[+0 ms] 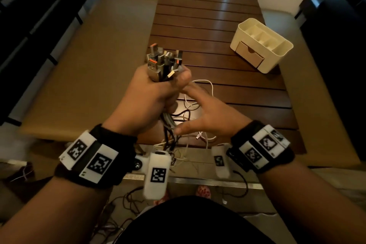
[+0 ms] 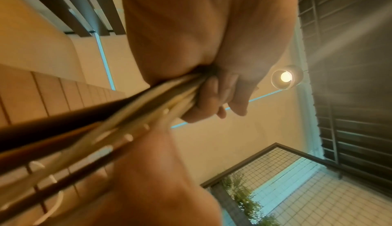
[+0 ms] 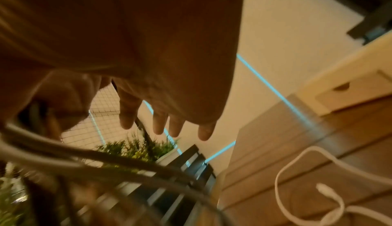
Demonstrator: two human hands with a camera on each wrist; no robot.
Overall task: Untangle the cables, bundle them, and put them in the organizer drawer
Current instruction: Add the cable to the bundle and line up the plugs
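Note:
My left hand [image 1: 158, 89] grips a bunch of cables [image 1: 164, 61] near their USB plugs, which stick up above the fist over the near part of the wooden table [image 1: 208, 16]. In the left wrist view the cable strands [image 2: 118, 120] run out from under the curled fingers [image 2: 212, 95]. Black and white strands hang below the fist in a tangle [image 1: 178, 134] at the table's front edge. My right hand [image 1: 206, 117] is spread just right of the hanging strands, holding nothing; its fingers [image 3: 165, 120] are straight. The white organizer [image 1: 263, 45] stands at the right, its beige drawer [image 1: 250, 54] closed.
A loose white cable [image 3: 307, 179] with a small plug lies on the table under my right hand. Benches run along both sides of the table. More wires lie on the floor by my legs [image 1: 128, 200].

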